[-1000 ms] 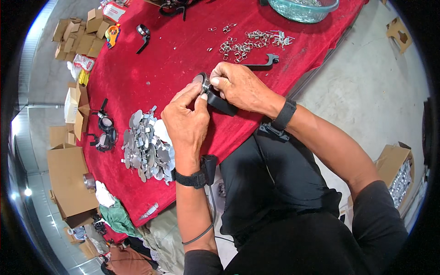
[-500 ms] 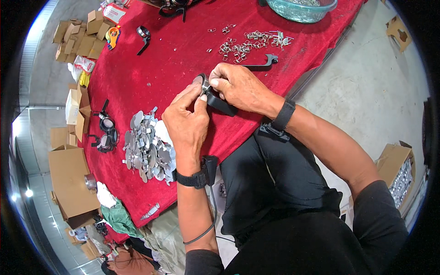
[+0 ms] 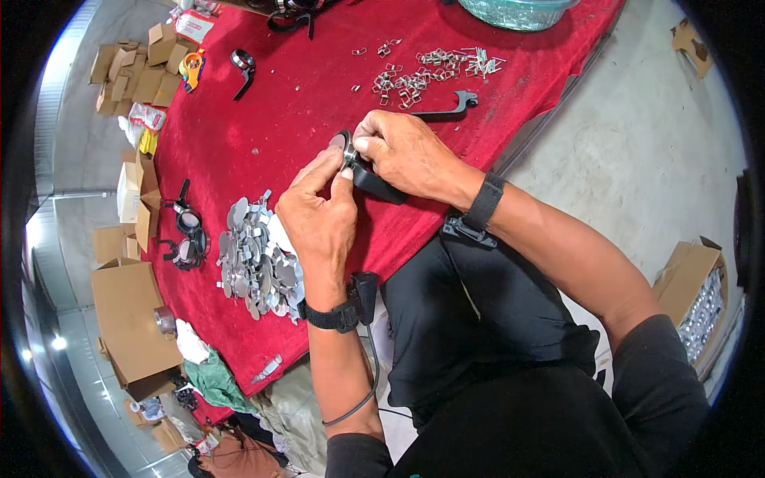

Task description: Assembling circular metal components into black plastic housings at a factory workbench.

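**Both hands close on 1 small black-and-metal part over the red cloth**

Right now the left hand (image 3: 319, 219) and the right hand (image 3: 410, 155) meet above the middle of the red cloth (image 3: 263, 111), holding 1 black part with a round metal disc (image 3: 347, 151) between them. The right hand's fingers are curled shut around the black body, thumb on top, which steadies it. The left hand's thumb and forefinger are pinched almost closed against the disc's rim, a grip that suits pressing or aligning a small piece; what passes between disc and body is hidden by the fingers.

Supplies lie within easy reach. A heap of flat metal discs (image 3: 255, 259) sits just left of the left wrist, near the table's near edge. A scatter of small metal clips (image 3: 422, 72) lies on the far side, beyond the right hand, with a black lever (image 3: 450, 107) just beside them. A teal bowl (image 3: 518, 12) stands at the far edge. Finished-looking black pieces (image 3: 185, 231) rest further left. Cardboard boxes (image 3: 131, 319) stand on the floor at the left, and another box (image 3: 697, 291) at the right.
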`<state>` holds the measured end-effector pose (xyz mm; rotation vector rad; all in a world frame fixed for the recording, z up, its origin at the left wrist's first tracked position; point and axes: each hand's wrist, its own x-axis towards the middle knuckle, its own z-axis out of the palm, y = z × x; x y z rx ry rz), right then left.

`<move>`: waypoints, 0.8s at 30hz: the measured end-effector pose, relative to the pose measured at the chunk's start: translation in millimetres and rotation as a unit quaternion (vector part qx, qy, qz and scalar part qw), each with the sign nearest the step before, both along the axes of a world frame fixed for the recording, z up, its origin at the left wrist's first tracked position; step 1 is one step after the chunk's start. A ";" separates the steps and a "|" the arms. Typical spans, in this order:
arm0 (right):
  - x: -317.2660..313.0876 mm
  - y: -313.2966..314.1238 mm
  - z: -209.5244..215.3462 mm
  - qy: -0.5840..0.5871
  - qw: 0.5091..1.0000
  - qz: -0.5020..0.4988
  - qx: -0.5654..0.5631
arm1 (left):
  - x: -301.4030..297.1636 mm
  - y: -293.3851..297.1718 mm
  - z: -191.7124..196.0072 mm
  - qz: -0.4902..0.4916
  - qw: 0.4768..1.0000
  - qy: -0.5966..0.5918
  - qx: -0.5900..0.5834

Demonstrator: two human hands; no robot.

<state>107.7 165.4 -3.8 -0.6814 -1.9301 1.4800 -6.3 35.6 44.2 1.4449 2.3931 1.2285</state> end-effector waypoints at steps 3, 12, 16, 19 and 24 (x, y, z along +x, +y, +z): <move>1.0 0.1 0.5 0.001 1.000 0.002 -0.007 | 1.6 0.6 2.8 -0.007 1.000 -0.008 -0.001; 3.2 -1.8 1.8 0.009 1.000 0.002 0.013 | -1.9 -1.3 -1.5 -0.003 1.000 -0.026 -0.012; 3.1 -3.2 0.2 0.019 1.000 -0.001 0.024 | 0.7 -0.5 1.3 -0.001 0.999 -0.030 -0.012; 2.8 -5.8 2.2 0.011 0.999 -0.015 0.038 | -1.7 -1.5 -0.4 -0.001 0.999 -0.032 -0.009; 3.4 -6.6 2.7 0.007 0.999 -0.013 0.038 | -0.7 -1.5 -3.2 0.000 0.999 -0.044 0.005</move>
